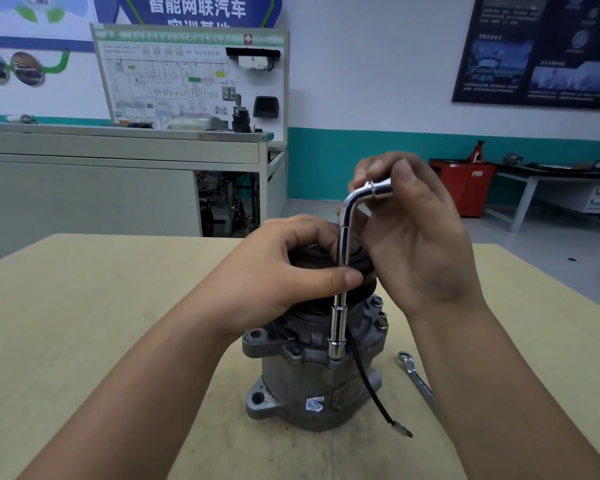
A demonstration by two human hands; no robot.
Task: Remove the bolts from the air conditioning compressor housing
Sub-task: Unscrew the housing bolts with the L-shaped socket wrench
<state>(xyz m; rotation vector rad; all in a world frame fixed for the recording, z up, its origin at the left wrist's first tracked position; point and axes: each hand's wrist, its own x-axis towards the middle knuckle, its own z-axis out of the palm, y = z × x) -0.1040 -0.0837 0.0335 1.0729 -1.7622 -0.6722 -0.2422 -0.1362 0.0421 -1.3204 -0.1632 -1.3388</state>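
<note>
The grey metal compressor (pixel 302 379) stands upright on the wooden table (pixel 84 323), its black pulley on top. A chrome L-shaped socket wrench (pixel 340 320) stands vertical, its lower socket seated on a bolt at the housing flange. My left hand (pixel 284 271) rests over the pulley and pinches the wrench shaft between thumb and fingers. Higher up, my right hand (pixel 413 230) grips the bent upper end of the wrench. Another bolt (pixel 381 322) shows on the flange's right side. A black wire (pixel 371 389) hangs down the housing.
A combination spanner (pixel 418 381) lies on the table right of the compressor. Beyond the table stand a grey workbench with a training board (pixel 191 77), a red cabinet (pixel 465 185) and another bench at the right.
</note>
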